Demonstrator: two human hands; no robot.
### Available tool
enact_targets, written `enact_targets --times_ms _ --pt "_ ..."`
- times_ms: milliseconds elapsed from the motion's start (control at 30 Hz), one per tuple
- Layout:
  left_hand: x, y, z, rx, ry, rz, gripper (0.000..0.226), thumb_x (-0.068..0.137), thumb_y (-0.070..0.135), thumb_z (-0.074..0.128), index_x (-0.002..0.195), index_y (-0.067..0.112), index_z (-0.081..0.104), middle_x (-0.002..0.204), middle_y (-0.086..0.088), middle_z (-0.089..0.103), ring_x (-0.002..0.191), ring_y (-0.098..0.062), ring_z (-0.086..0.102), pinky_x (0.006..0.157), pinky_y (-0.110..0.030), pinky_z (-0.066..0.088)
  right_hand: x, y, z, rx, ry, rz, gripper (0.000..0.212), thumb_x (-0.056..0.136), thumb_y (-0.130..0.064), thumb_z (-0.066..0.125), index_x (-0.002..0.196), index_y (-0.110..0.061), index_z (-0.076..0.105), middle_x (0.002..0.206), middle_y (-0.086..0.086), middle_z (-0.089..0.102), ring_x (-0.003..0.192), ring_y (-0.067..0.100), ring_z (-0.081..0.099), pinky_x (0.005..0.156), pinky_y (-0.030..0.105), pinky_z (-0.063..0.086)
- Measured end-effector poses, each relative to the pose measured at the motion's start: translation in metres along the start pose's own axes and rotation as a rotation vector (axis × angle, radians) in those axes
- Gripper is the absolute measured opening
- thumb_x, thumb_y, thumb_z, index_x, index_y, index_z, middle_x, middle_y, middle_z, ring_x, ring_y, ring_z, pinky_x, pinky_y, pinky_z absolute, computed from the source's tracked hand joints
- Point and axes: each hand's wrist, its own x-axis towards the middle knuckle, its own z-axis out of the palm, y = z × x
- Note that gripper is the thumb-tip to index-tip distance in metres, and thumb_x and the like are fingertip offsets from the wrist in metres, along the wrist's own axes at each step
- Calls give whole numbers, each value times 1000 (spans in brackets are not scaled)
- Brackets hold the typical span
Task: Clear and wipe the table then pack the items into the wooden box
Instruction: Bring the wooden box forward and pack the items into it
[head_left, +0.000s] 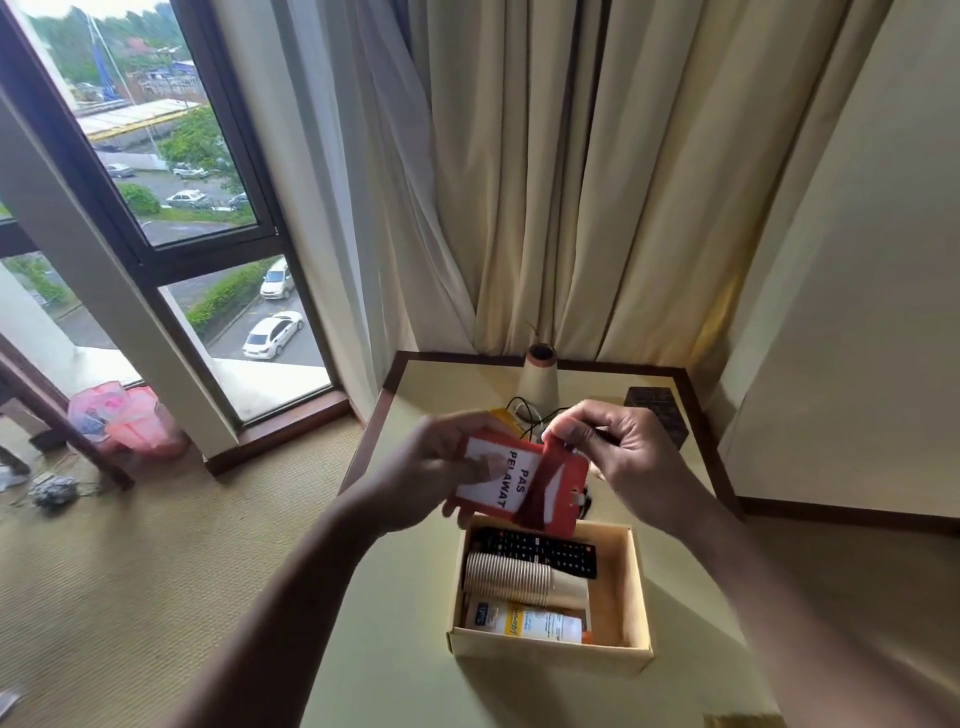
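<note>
An open wooden box (638, 597) sits on the pale table (395, 623). Inside it lie a black remote control (540, 552), a stack of paper cups (514, 578) on its side and a white and yellow tube (524, 626). Just above the box's far edge both hands hold a red visitor pass holder (519, 486) with a white card in it. My left hand (441, 467) grips its left side. My right hand (618, 452) pinches its red strap at the top right.
A cone-shaped vase (538, 376), a dark carved box (657, 415), a yellow item and black cables (524, 413) stand at the table's far end. Curtains hang behind. A window is on the left, with pink bags (124, 418) on the carpet.
</note>
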Motion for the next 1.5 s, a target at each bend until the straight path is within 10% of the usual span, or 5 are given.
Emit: enact_targets --times_ms 167,300,733,1000,1500 --pt "0 2 19 -539 151 -60 18 98 10 63 114 4 62 97 -19 66 73 -27 66 51 -28 55 0 11 13 224 115 85 22 101 -27 56 98 -15 74 88 22 70 73 47 58 67 48 57" --pt "7 -6 42 -580 464 -9 14 93 10 67 107 13 68 95 -6 72 82 -31 71 61 -35 61 -3 15 25 229 155 196 19 101 -18 58 110 -28 72 101 -11 78 100 0 70 83 17 53" --pt "7 -93 77 792 636 549 23 86 5 82 107 15 81 110 0 78 104 -15 74 82 -33 64 -17 40 -17 873 136 790 51 90 -21 46 123 15 60 105 34 68 85 39 69 64 36 62" --pt "31 -143 114 905 357 626 22 99 14 68 120 16 75 123 -2 74 116 -18 68 82 -38 63 -32 81 -23 380 299 808 26 89 -15 73 105 6 72 92 23 76 80 30 75 60 34 59" --pt "36 -195 142 1093 -311 -139 63 104 56 15 152 24 38 162 -12 35 148 -34 33 118 -54 31 -58 142 -1 -759 329 725 20 89 -22 70 71 -15 63 68 -2 64 59 11 60 47 20 44"
